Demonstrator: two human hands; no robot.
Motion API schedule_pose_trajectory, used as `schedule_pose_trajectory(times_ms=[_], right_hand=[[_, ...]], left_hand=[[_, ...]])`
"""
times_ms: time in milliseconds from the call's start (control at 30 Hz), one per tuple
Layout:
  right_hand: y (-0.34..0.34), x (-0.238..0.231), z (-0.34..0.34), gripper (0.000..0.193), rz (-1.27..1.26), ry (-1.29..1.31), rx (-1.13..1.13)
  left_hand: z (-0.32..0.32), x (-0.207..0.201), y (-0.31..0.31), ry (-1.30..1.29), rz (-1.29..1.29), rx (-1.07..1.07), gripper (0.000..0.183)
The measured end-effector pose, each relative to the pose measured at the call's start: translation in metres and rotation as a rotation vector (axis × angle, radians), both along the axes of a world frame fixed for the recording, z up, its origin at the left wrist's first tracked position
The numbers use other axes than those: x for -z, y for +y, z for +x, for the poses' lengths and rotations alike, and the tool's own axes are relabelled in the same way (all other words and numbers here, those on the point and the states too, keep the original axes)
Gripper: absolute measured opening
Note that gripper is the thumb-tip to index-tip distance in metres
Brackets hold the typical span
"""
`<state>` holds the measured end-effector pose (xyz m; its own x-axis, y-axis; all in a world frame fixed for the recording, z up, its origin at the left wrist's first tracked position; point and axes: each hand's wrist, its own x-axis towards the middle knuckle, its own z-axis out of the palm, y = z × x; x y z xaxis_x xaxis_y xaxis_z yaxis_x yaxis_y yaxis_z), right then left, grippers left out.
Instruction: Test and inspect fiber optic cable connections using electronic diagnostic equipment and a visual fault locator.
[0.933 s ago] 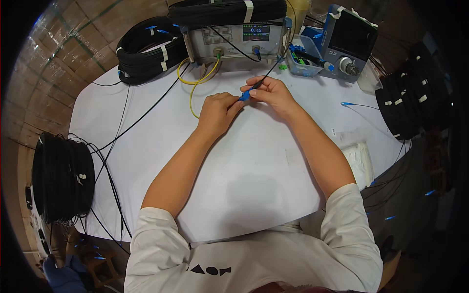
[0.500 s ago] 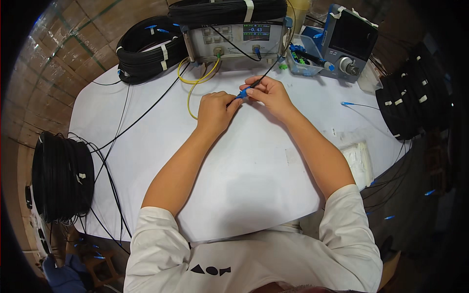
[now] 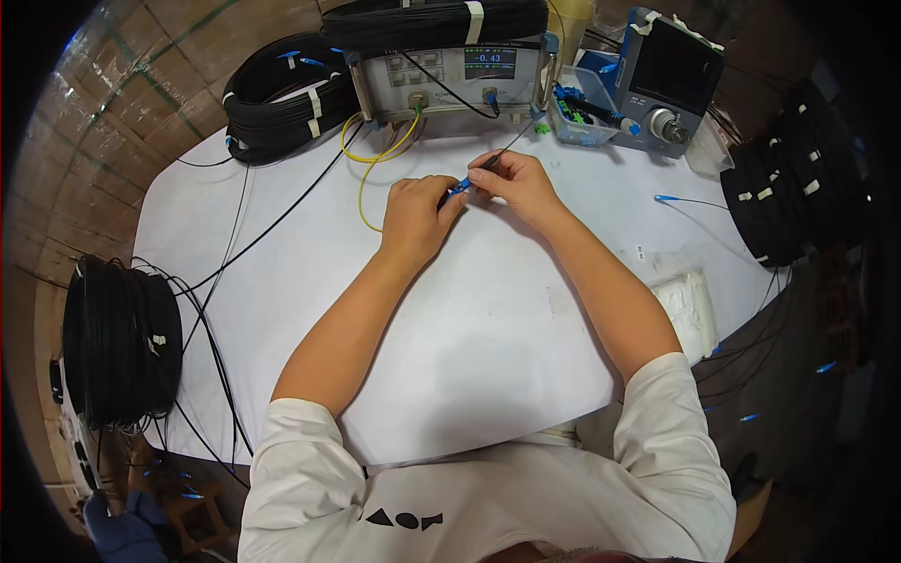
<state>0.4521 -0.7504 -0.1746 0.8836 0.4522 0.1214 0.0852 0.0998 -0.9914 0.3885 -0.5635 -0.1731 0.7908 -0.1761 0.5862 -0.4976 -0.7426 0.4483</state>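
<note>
White worktop (image 3: 488, 328), cable coils all round, grey test meter (image 3: 450, 80) at the back edge. Compared with a moment ago not much has shifted: both hands sit in about the same spot in front of the meter, so the fiddly bit looks ongoing. Left hand (image 3: 413, 220) pinches the blue fibre connector (image 3: 458, 187) at its fingertips, right hand (image 3: 514, 185) pinches the black cable just behind it. The connector sits right between the two hands, just off the worktop, near the yellow patch cord (image 3: 371, 174).
</note>
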Motion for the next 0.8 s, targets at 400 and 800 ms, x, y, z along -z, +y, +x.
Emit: schedule_pose_trajectory(times_ms=[400, 800], right_hand=[[-0.002, 0.004, 0.001, 0.018, 0.029, 0.025, -0.004], [-0.002, 0.009, 0.002, 0.02, 0.125, 0.07, 0.008]], left_hand=[[0.006, 0.0, 0.001, 0.265, -0.22, 0.082, 0.024], [0.012, 0.006, -0.001, 0.411, -0.346, 0.09, 0.028]])
